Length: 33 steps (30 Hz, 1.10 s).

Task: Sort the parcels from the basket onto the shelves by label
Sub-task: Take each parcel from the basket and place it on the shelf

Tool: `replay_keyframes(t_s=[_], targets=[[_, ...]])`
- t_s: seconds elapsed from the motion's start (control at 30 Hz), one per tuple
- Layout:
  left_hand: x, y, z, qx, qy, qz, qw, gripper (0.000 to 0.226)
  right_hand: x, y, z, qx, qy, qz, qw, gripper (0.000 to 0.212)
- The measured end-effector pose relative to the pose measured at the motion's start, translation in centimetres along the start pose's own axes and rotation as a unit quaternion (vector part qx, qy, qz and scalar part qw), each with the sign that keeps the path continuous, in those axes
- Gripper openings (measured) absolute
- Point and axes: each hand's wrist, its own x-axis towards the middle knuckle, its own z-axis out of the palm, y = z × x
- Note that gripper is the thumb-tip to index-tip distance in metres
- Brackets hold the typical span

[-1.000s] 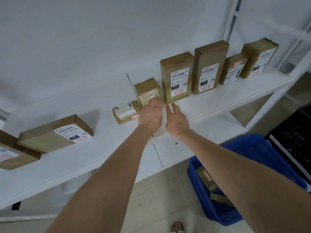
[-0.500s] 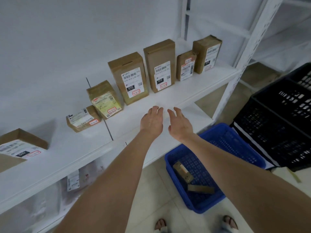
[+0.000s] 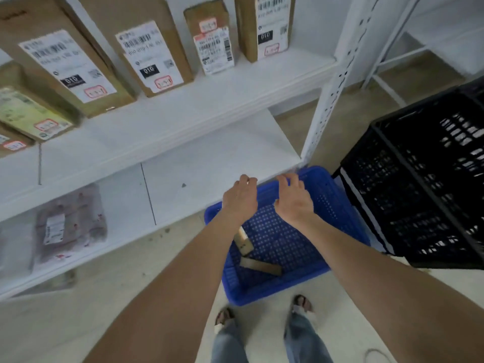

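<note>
While two small brown cardboard parcels [image 3: 258,266] lie in the blue perforated plastic basket [image 3: 337,205] on the floor, a black slatted plastic crate [image 3: 419,195] stands just right of it. The left grip [image 3: 239,199] and right grip [image 3: 294,199] hover side by side above the basket, fingers loosely curled, holding nothing.

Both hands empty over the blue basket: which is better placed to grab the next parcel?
Probably the left hand: both parcels lie at the left of the basket, beneath that wrist; the right hand is over bare mesh.
</note>
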Motion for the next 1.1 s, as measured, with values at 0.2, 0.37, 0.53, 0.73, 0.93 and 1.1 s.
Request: replay_keyframes(t_s=[0.2, 0.37, 0.53, 0.73, 0.93, 1.1], targets=[[4.0, -1.0, 10.0, -0.040, -0.074, -0.063, 0.994, 0.050, 4.4, 3.3, 8.4, 0.012, -0.085, 0.008, 0.996, 0.068], [8.9, -4.1, 21.7, -0.135, -0.123, -0.146, 0.972, 0.053, 9.6, 5.8, 19.8, 0.068, -0.148, 0.027, 0.986, 0.070], [13.7, -7.8, 34.0, -0.231, -0.152, -0.257, 0.926, 0.068, 15.2, 8.7, 32.6, 0.178, -0.237, 0.078, 0.952, 0.056], [18.6, -11.9, 45.9, -0.346, -0.132, -0.414, 0.832, 0.104, 20.6, 9.8, 44.7, 0.347, -0.310, 0.198, 0.863, 0.041], [21.3, -13.9, 53.1, -0.394, -0.094, -0.479, 0.779, 0.119, 22.9, 9.9, 50.8, 0.475, -0.341, 0.254, 0.770, 0.052], [21.4, -13.3, 54.3, -0.468, -0.094, -0.485, 0.732, 0.129, 22.5, 11.3, 50.3, 0.498, -0.344, 0.248, 0.757, 0.065]])
